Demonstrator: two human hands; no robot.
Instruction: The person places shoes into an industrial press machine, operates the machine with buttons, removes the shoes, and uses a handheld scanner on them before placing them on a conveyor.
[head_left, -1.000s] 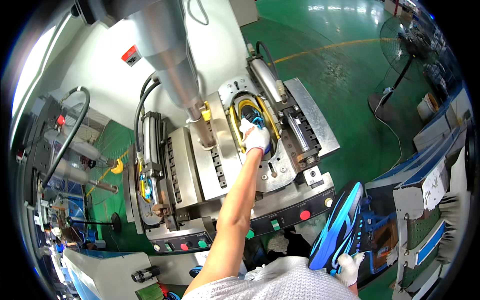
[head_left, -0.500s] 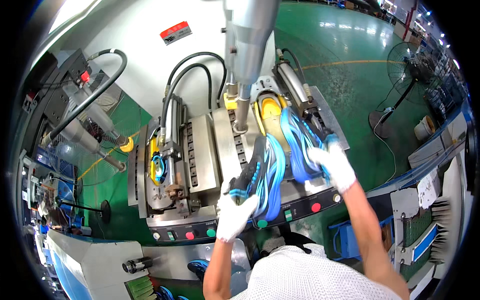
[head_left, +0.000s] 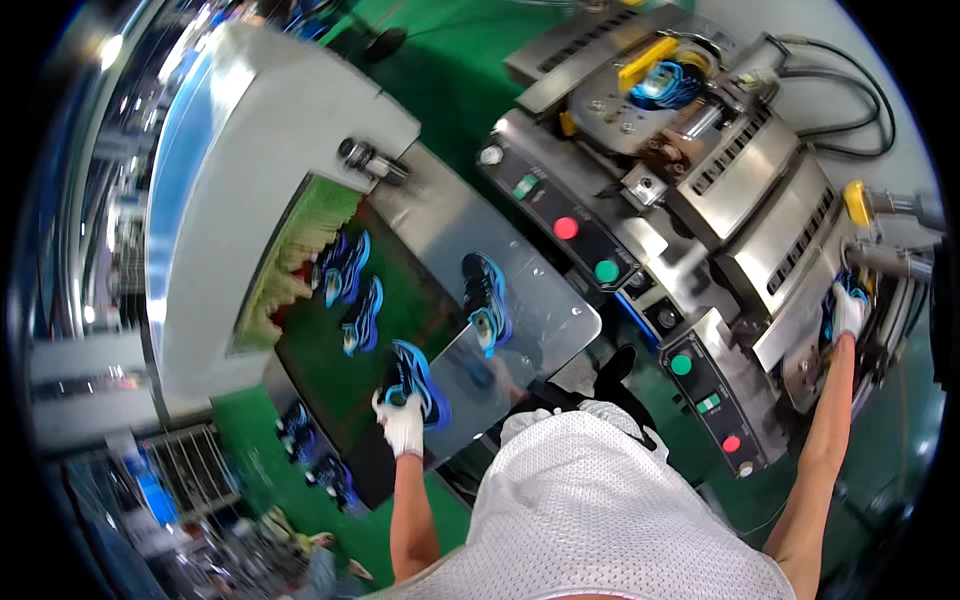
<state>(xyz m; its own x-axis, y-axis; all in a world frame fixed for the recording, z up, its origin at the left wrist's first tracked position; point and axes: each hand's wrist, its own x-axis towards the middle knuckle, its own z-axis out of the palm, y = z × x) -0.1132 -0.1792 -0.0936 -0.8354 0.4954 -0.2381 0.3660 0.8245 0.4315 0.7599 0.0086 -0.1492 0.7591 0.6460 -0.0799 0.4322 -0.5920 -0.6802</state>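
My left hand (head_left: 402,425), in a white glove, grips the heel end of a black and blue sneaker (head_left: 425,385). This sneaker is at the border of a green conveyor belt (head_left: 385,275) and a grey metal table (head_left: 540,300). Far to the right, my gloved right hand (head_left: 850,312) is closed around another blue and black sneaker (head_left: 828,312) at the press machine (head_left: 770,260); the hand hides much of that shoe. A single sneaker (head_left: 485,302) lies on the metal table near the belt.
Several more sneakers (head_left: 348,270) lie on the belt, below a bristle curtain (head_left: 300,265) at a white housing (head_left: 260,200). Another shoe (head_left: 668,85) sits in the machine's far station. Control panels with coloured buttons (head_left: 566,228) line the machine's front.
The view has swung left toward the belt. My left hand has carried its sneaker from the press to the belt and table. My right hand stays at the press with its shoe.
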